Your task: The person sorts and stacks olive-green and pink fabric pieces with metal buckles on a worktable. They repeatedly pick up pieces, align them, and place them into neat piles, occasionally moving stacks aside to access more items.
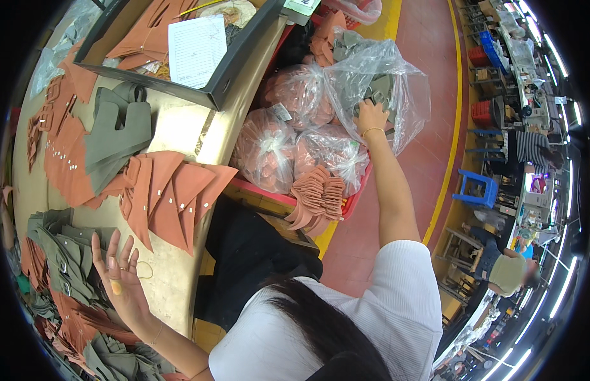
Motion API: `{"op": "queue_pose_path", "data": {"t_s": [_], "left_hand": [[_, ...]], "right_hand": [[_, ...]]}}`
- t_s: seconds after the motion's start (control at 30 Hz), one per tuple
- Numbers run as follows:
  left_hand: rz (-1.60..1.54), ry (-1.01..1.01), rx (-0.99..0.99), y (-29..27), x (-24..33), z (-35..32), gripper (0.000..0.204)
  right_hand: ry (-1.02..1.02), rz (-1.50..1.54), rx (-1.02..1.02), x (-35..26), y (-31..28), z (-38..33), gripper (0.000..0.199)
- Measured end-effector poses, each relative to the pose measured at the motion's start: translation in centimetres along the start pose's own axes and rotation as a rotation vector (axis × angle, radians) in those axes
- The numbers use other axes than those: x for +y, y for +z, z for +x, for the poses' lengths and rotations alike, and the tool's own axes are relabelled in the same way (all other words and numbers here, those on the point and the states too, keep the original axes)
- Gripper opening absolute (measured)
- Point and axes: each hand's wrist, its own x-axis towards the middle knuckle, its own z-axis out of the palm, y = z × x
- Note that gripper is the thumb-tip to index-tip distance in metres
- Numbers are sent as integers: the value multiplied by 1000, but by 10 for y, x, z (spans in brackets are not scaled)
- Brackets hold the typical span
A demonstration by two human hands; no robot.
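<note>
My right hand (pixel 372 119) reaches into a clear plastic bag (pixel 412 95), its fingers bent onto grey-green cut pieces (pixel 382 89) inside; the fingertips are partly hidden. My left hand (pixel 125 279) is raised over the table with fingers spread, holding nothing; a yellow patch shows on one finger. Beside it lie a heap of dark green cut pieces (pixel 66 257) and a thin loop (pixel 144 270). Farther up the table, terracotta pointed pieces (pixel 171 197) are fanned out in an overlapping row, with green pieces (pixel 117 130) on top of others.
A red crate (pixel 357 202) right of the table holds tied bags of terracotta pieces (pixel 266 149) and a loose stack (pixel 317 197). A dark box (pixel 212 100) at the table's far end carries a paper sheet (pixel 196 51). Across the aisle are a blue stool (pixel 476 189) and people at benches.
</note>
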Motion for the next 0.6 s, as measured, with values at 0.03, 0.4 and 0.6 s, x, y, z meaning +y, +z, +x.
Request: {"op": "queue_pose_path", "data": {"t_s": [0.03,0.4,0.6], "left_hand": [[-4,2,8,-3,0,-2,65],[-19,16,36,-36,-6,-27,69],[-31,-4,7,-24,-4,-34,76]], "right_hand": [[-1,49,-18,2,-2,4,48],[186,1028,270,60,-63,-20,58],[122,1478,452,55,-148,-66,33]]}}
